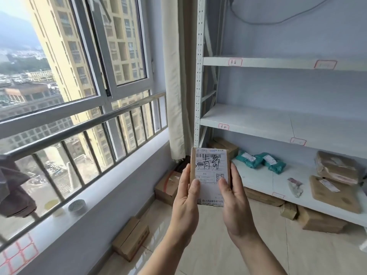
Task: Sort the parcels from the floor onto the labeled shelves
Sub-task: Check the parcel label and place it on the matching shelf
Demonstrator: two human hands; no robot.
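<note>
left hand (pixel 187 197): wraps the parcel's left edge, thumb pressed on the label face.
right hand (pixel 234 197): same on the right edge, thumb on the label near the QR code. Both clamped on it, nothing under it.
small parcel (pixel 210 176): held upright in mid-air, in front of the shelf unit's left post, label toward the camera. Handwritten black marker characters across the barcode.
shelf tags (pixel 235 62): red-bordered, on the shelf front edges. Writing too small to read from here.
risk 1: wrong shelf. Cause: marker scrawl misread, or matched to a tag that is hard to read at this range.
risk 2: drop. Cause: edge-only pinch if one hand lets go to reach.
lower shelf (pixel 258 176): already holds teal bags (pixel 260 160) and brown parcels; sliding this one in carelessly could shove them.
floor boxes (pixel 131 238): near the feet, trip hazard when stepping in.
</note>
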